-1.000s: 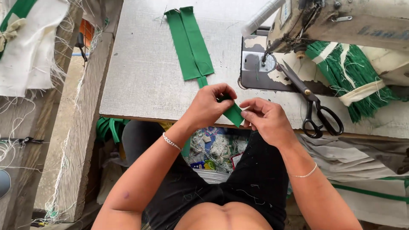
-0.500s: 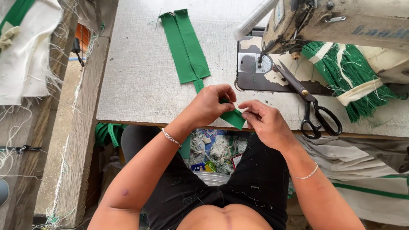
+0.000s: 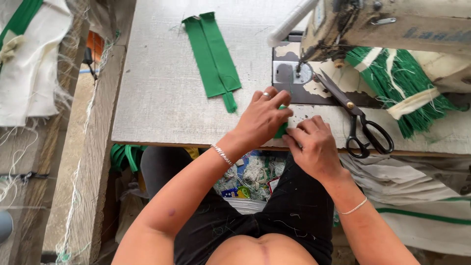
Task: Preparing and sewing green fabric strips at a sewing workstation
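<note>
While both hands meet at the table's near edge in the centre of the frame, a small green fabric piece (image 3: 281, 129) is pinched between them. The left hand (image 3: 262, 118) is curled over it; the right hand (image 3: 314, 145) has its fingers closed on its lower end. Black scissors (image 3: 360, 125) are seen just right, green fabric strips (image 3: 213, 56) upper left, the sewing machine (image 3: 382, 24) upper right.

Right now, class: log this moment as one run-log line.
left hand: on green strip | right hand: pinching same strip at table edge | scissors: idle, right | sewing machine: behind
</note>
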